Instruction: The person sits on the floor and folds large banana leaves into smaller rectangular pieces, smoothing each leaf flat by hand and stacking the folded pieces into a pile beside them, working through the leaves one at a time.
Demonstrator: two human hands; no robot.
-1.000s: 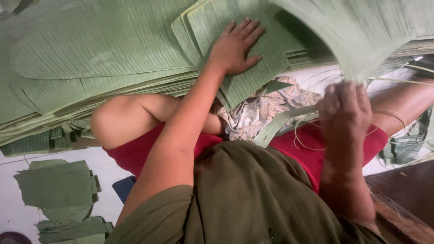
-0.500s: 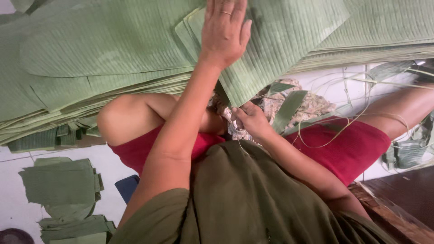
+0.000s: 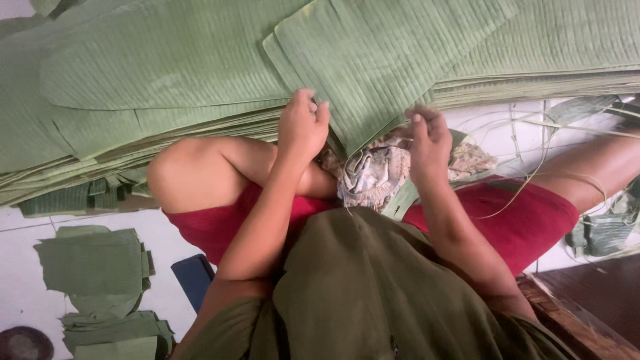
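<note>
- Head view, looking straight down over an olive-green shirt (image 3: 373, 293) and red shorts (image 3: 507, 213), bare knee (image 3: 180, 177) raised at left.
- Across the top, a broad stack of flat green ribbed banana leaves (image 3: 167, 80), many layers deep, edges fanned toward the lap.
- On top of that stack, one squared-off green leaf sheet (image 3: 393, 60), near corner pointing down between the two hands.
- Left hand (image 3: 303, 127) up at the near edge of the stack, fingers curled and close together, fingertips (image 3: 313, 107) pressed against the top sheet's edge; whether pinching it or only touching, cannot tell.
- Right hand (image 3: 430, 143) just beside the sheet's lower corner, fingers half curled with tips drawn together; nothing clearly in its grasp, so closed or not, cannot tell.
- Between the two forearms, a crumpled patterned cloth in pale floral print (image 3: 373, 170) resting on the lap, partly tucked under the leaf corner.
- Thin pale-green leaf strips and fibres (image 3: 553, 167) trailing loosely over the right thigh and the white tiled floor (image 3: 27, 287).
- Lower left on the floor, a small pile of folded dark-green leaf pieces (image 3: 93, 267), well apart from the hands.
- Just beside that pile, a dark blue flat object (image 3: 193, 277), half hidden by the left arm.
- Bottom right, a dark brown wooden edge (image 3: 587, 300) next to the hip.
</note>
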